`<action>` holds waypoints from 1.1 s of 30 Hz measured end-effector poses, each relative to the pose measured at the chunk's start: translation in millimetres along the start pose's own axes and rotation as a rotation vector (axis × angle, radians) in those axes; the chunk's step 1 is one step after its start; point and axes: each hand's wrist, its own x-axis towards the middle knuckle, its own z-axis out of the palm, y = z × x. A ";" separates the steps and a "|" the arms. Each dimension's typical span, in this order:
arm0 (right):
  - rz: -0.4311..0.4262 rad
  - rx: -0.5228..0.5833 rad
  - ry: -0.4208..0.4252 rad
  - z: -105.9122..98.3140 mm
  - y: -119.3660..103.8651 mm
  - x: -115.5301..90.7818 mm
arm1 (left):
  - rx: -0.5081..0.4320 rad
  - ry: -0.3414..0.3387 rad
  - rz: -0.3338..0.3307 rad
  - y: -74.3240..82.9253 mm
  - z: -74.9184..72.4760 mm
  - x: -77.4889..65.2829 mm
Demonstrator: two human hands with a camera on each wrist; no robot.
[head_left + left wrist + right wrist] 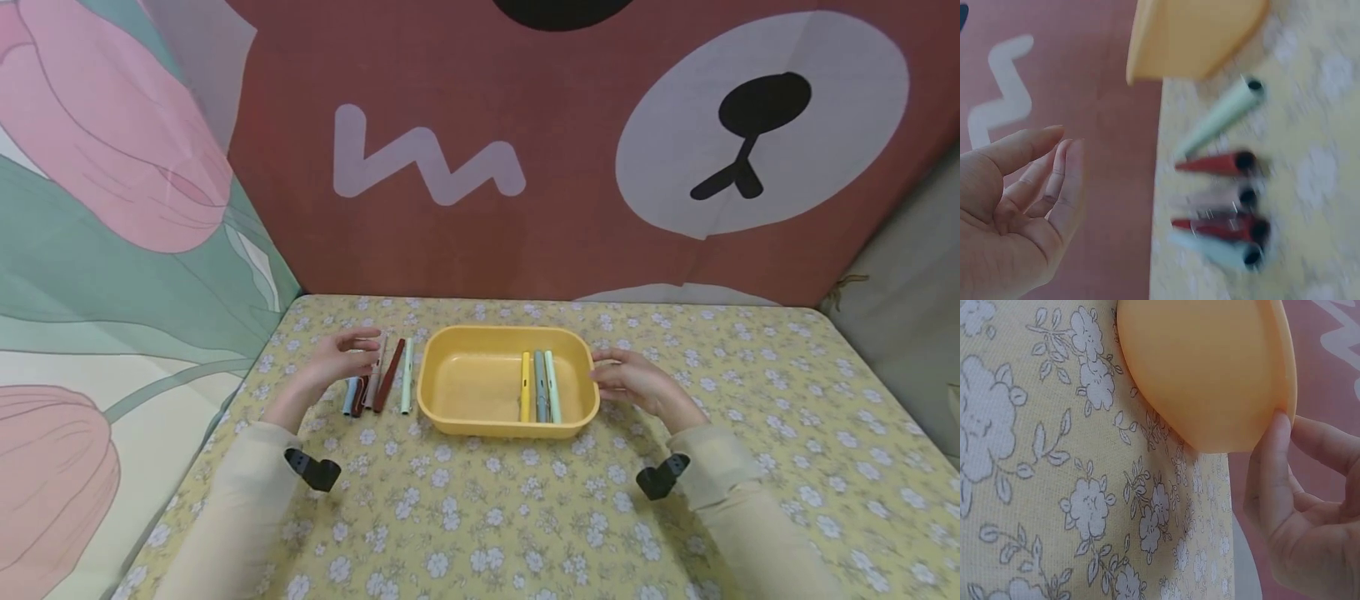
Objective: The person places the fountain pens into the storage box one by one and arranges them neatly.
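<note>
Pens (388, 377) of slim, smooth, variously coloured plastic, on the tabletop (465, 533) left of a yellow rounded-rectangular plastic tray (480, 429), look light, stiff and slippery, best pinched mid-barrel; my relaxed left fingers (1071, 187) hold nothing, my right fingers (1275, 462) pinch the tray's rim.

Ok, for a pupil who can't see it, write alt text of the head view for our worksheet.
A person's right hand grips the right end of a yellow tray holding three pens, while the empty left hand hovers by five more pens on a flowered tablecloth. A cartoon backdrop stands behind.
</note>
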 end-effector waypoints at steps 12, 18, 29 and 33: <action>0.016 0.004 -0.004 4.1 -8.0 -6.0 | 0.031 0.085 -0.017 -36.4 -20.0 -3.0; 0.014 0.015 -0.001 3.4 -4.8 -3.6 | 0.047 0.095 -0.060 -45.1 -20.5 1.6; 0.011 0.021 -0.007 3.0 -5.0 -4.5 | 0.052 0.082 -0.139 -55.4 -21.4 5.3; 0.016 0.027 -0.002 3.0 -4.8 -4.1 | 0.043 0.075 -0.152 -58.9 -21.8 5.6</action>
